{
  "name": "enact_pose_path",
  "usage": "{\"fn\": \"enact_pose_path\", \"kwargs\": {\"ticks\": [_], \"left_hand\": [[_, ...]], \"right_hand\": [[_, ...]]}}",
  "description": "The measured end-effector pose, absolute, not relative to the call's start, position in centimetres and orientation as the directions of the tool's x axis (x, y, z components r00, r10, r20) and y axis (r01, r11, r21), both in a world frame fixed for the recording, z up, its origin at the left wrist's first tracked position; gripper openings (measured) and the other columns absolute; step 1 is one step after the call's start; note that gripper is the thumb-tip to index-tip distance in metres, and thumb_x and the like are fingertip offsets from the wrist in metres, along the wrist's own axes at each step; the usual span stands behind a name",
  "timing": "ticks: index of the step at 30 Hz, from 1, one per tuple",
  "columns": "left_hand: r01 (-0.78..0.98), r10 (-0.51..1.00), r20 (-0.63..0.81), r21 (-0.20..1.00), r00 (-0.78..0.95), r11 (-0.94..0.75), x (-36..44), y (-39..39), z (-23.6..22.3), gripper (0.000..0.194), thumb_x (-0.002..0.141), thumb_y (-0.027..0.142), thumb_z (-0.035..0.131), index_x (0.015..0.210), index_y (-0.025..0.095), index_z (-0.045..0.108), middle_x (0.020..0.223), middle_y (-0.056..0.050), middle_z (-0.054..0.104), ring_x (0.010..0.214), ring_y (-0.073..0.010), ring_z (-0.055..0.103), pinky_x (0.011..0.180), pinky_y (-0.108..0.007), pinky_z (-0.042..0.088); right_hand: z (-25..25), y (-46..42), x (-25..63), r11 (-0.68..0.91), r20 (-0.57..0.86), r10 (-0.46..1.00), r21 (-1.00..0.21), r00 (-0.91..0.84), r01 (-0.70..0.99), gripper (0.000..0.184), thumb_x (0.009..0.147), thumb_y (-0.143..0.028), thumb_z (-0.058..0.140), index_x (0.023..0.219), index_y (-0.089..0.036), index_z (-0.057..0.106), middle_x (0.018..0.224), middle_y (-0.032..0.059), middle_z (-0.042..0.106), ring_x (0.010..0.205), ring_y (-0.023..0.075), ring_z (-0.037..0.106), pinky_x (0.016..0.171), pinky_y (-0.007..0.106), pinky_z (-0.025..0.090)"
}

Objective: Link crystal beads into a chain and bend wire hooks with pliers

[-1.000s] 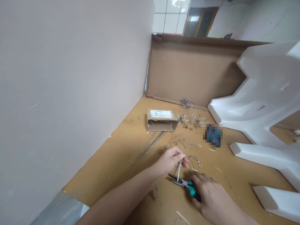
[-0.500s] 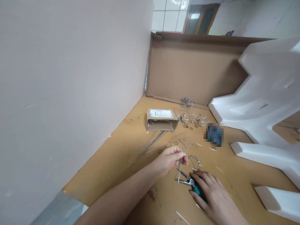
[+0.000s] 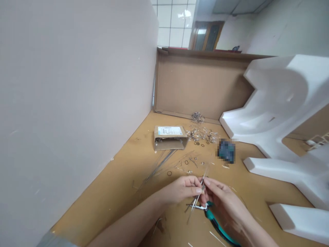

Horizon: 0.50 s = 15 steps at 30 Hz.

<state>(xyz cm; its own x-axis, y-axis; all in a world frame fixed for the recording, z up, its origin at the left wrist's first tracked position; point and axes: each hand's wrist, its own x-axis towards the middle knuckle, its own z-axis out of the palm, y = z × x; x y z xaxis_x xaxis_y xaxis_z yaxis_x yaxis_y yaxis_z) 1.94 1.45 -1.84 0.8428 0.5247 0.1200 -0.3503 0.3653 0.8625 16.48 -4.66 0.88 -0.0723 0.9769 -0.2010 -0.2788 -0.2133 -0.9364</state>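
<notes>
Near the front of the table, my left hand (image 3: 189,188) pinches several thin straight metal wires (image 3: 194,207) slanting down between its fingertips. Close against it, my right hand (image 3: 222,197) has its thumb and fingers closed on the upper part of the same wires. Right below both hands are pliers (image 3: 218,228) with teal handles, their jaws spread and partly crossed by the wires. My right hand covers some of the pliers. The curved row of shiny rings seen earlier is hidden behind my hands or held in them; I cannot tell which.
A small open cardboard box (image 3: 169,132) stands farther back beside a pile of small metal pieces (image 3: 203,133). Loose wires (image 3: 161,164) and dark rings (image 3: 169,173) lie about. White foam (image 3: 267,164) borders the right side; a large cardboard tray (image 3: 200,85) stands behind.
My right hand has come off the pliers and moved up and left to the wires beside my left hand. The pliers seem to have stayed in place. The camera view has shifted slightly.
</notes>
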Motion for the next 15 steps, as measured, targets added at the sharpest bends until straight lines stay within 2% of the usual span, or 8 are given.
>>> {"fn": "enact_pose_path", "kwargs": {"ticks": [3, 7, 11, 15], "left_hand": [[-0.349, 0.506, 0.129, 0.862, 0.853, 0.368, 2.1, 1.4, -2.2, 0.024, 0.073, 0.033, 0.064, 0.075, 0.012, 0.051, 0.07, -0.006, 0.062, 0.063, -0.0144, 0.06, 0.067, -0.03, 0.044], [-0.339, 0.507, 0.108, 0.857, 0.855, 0.389, 2.2, 1.2, -2.3, 0.024, 0.073, 0.032, 0.064, 0.075, 0.012, 0.051, 0.07, -0.007, 0.064, 0.065, -0.016, 0.062, 0.068, -0.032, 0.044], [-0.317, 0.556, 0.063, 0.871, 0.829, 0.375, 2.0, 1.2, -1.9, 0.025, 0.071, 0.033, 0.065, 0.075, 0.012, 0.053, 0.081, -0.011, 0.065, 0.075, -0.0188, 0.062, 0.076, -0.036, 0.044], [-0.238, 0.642, -0.026, 0.916, 0.766, 0.322, 1.9, 1.5, -1.5, 0.029, 0.067, 0.035, 0.069, 0.074, 0.01, 0.057, 0.079, -0.008, 0.064, 0.071, -0.0146, 0.059, 0.075, -0.032, 0.043]], "right_hand": [[0.3, -4.6, 16.3, -0.208, -0.184, 0.978, -0.9, -0.098, -0.384, 0.019, 0.081, -0.031, 0.056, 0.085, -0.015, 0.065, 0.054, 0.001, 0.061, 0.047, 0.0119, 0.054, 0.05, 0.025, 0.043], [-0.4, -4.6, 16.4, -0.201, -0.175, 0.98, -0.881, -0.098, -0.428, 0.015, 0.081, -0.029, 0.056, 0.081, -0.016, 0.064, 0.048, -0.0007, 0.058, 0.043, 0.0115, 0.053, 0.048, 0.024, 0.041], [-0.7, -4.4, 17.2, -0.17, -0.197, 0.98, -0.915, 0.037, -0.366, 0.017, 0.076, -0.032, 0.062, 0.076, -0.016, 0.065, 0.054, -0.0009, 0.059, 0.048, 0.0099, 0.053, 0.05, 0.024, 0.043], [-0.4, -4.1, 18.5, -0.173, -0.213, 0.967, -0.951, 0.141, -0.255, 0.022, 0.069, -0.034, 0.069, 0.077, -0.014, 0.068, 0.062, 0.0026, 0.065, 0.057, 0.011, 0.057, 0.06, 0.023, 0.046]]}}
